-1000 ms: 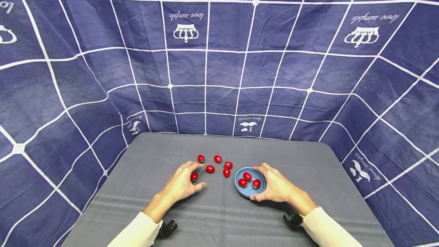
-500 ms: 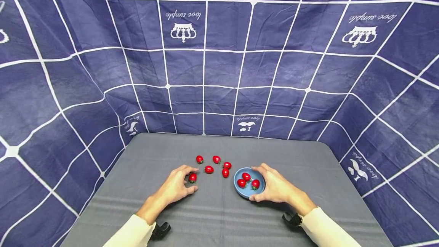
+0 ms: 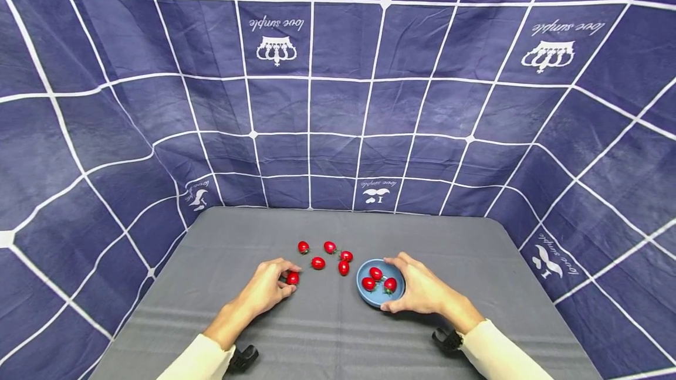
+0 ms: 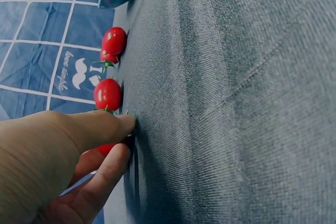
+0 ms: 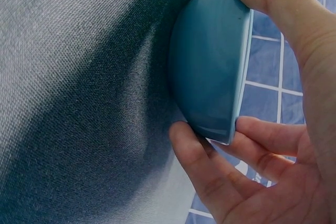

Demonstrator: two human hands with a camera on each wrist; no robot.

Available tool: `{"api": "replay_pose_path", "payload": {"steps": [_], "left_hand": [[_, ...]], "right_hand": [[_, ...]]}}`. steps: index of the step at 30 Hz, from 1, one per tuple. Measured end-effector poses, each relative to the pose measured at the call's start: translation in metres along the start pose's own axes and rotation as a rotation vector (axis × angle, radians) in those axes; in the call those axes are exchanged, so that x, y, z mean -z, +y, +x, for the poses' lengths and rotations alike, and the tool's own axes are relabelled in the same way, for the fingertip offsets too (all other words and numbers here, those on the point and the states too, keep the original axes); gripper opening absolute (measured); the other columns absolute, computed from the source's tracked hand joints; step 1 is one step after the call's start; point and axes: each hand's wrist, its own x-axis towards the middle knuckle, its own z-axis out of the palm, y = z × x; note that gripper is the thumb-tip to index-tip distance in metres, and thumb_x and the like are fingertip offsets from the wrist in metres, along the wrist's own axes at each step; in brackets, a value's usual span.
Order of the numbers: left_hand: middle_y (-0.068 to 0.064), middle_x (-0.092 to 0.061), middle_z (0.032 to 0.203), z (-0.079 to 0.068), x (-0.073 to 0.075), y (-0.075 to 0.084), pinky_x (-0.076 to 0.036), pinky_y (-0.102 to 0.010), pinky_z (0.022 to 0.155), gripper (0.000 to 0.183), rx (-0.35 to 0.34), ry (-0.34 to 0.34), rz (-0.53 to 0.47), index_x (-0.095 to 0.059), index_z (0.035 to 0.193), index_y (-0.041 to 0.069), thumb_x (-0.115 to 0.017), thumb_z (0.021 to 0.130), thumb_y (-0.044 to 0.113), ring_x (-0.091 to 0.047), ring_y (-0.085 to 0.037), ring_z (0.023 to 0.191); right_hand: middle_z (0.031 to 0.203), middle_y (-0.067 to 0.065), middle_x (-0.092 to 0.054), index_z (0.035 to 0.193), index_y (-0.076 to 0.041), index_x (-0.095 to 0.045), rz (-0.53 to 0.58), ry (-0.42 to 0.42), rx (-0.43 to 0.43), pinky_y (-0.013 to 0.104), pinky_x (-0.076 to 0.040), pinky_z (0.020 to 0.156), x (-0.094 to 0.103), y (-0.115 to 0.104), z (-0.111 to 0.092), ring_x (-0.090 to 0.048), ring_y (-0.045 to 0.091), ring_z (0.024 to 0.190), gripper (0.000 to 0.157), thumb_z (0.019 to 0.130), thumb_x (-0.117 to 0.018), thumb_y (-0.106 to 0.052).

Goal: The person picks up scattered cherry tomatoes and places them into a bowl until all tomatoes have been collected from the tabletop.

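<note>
Fingers [image 4: 108, 171] of a person's left hand [image 3: 268, 289] pinch a glossy red oval tomato [image 3: 293, 278] on a grey fabric surface [image 3: 317, 336], five matching tomatoes [image 3: 318, 263] lying nearby, while the right hand [image 3: 421, 289] grips a round blue bowl [image 3: 377, 299] containing three more tomatoes [image 3: 390, 284].

Blue printed cloth [image 3: 338, 104] walling a grey-covered table [image 3: 449, 239] suggests a makeshift booth.
</note>
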Motion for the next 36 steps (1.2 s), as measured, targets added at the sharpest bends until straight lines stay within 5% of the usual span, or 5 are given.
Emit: {"api": "replay_pose_path", "payload": {"steps": [3,20,36], "left_hand": [[-0.004,-0.08,0.104,-0.002,0.005,0.012,-0.07,-0.024,0.078,0.038,0.014,0.007,-0.002,-0.087,0.12,0.002,-0.095,0.085,-0.01,-0.08,-0.018,0.092],[-0.005,-0.08,0.104,-0.001,0.001,0.017,-0.071,-0.025,0.078,0.034,0.016,0.042,-0.022,-0.085,0.12,-0.001,-0.095,0.088,-0.006,-0.08,-0.018,0.09],[-0.004,-0.078,0.1,0.006,-0.004,0.044,-0.071,-0.027,0.077,0.031,-0.021,0.077,-0.002,-0.085,0.119,0.001,-0.095,0.09,-0.002,-0.081,-0.013,0.084]], "right_hand": [[0.12,-0.002,-0.07,0.152,-0.001,-0.07,-0.005,-0.004,-0.004,0.032,-0.066,0.097,0.0,0.0,0.0,-0.075,0.013,0.107,0.103,0.071,-0.11,-0.051],[0.12,0.0,-0.07,0.152,-0.001,-0.071,0.01,0.006,-0.001,0.03,-0.065,0.095,0.003,-0.003,0.0,-0.075,0.015,0.105,0.102,0.072,-0.11,-0.052],[0.124,0.0,-0.072,0.153,-0.003,-0.07,0.01,0.0,-0.004,0.033,-0.066,0.099,0.001,-0.001,0.0,-0.077,0.017,0.109,0.102,0.073,-0.109,-0.052]]}}
